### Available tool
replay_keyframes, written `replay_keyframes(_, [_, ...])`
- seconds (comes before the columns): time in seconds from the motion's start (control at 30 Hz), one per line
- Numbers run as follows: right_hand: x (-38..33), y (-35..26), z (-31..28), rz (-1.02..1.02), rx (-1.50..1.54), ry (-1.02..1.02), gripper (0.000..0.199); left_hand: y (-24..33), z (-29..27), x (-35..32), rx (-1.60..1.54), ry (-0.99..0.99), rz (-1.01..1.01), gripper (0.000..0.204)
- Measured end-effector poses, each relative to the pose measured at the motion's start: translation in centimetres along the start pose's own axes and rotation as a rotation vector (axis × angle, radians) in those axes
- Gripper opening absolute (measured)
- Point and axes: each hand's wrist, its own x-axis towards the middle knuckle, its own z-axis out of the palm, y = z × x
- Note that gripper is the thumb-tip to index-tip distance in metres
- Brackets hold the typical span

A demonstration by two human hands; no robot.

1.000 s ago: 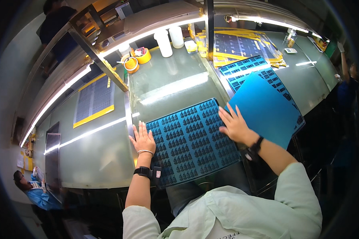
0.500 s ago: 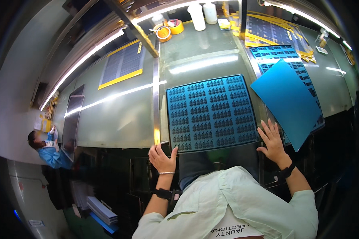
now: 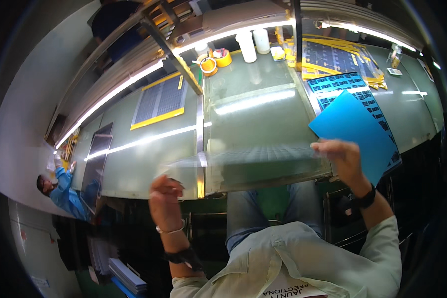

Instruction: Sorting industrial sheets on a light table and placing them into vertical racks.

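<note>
- The left hand and right hand held a motion-blurred blue tray between them, just above the front edge of the desk.
- Each hand's fingers were clamped on one end of the tray.
- A plain blue sheet lay beside the right hand, over another tray.

Glossy green table; matt blue plastic sheet

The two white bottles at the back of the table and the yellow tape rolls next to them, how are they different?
The white bottles stand tall and upright; the tape rolls lie low and flat. The bottles are white and closed on top; the rolls are yellow-orange rings with a hole in the middle. Both sit at the table's far edge.
</note>
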Motion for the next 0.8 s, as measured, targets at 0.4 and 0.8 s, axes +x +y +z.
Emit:
replay_keyframes(0.4, [-1.4,12.8,-0.5,0.244,-0.594,0.256,0.032,-16.9,3.5,-4.3,1.518,-0.763,0.034,0.086])
replay_keyframes(0.8, [-24.0,8.9,-8.6,1.337,0.399,0.531,0.037,-17.7,5.5,-1.7,1.539,-0.732,-0.089,0.087])
